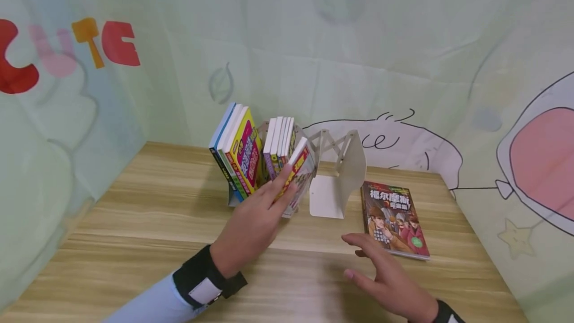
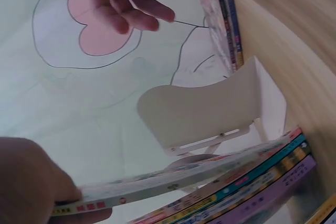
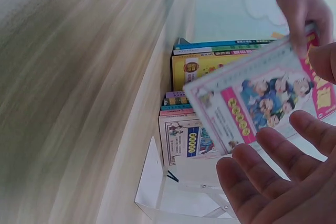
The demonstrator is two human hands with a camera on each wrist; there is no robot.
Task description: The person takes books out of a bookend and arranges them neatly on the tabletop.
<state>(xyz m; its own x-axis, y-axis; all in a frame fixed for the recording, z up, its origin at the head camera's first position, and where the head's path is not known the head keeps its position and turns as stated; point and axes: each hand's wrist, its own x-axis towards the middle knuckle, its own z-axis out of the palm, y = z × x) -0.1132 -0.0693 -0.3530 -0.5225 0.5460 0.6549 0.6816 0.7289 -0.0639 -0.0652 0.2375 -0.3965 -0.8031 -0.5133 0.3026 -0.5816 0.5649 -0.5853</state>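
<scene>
My left hand (image 1: 251, 226) pinches a thin book (image 1: 301, 173) near its upper end, with the fingers on one cover. This book leans at a tilt beside several thin white-edged books (image 1: 279, 138) standing in a beige folding bookend (image 1: 354, 178). In the right wrist view the pinched book's pink-and-white cover (image 3: 262, 98) faces the camera, partly in front of the standing row. Over the table on the right, my right hand (image 1: 387, 280) holds nothing, its fingers spread and slightly bent. A dark-covered book (image 1: 394, 218) lies flat just beyond it.
Larger books (image 1: 237, 153), one with a yellow and magenta cover, lean at the bookend's left end. The bookend's right plate stands upright. All of it rests on a wood-grain table (image 1: 157, 223), with a printed cloth (image 1: 287, 39) hanging behind and at both sides.
</scene>
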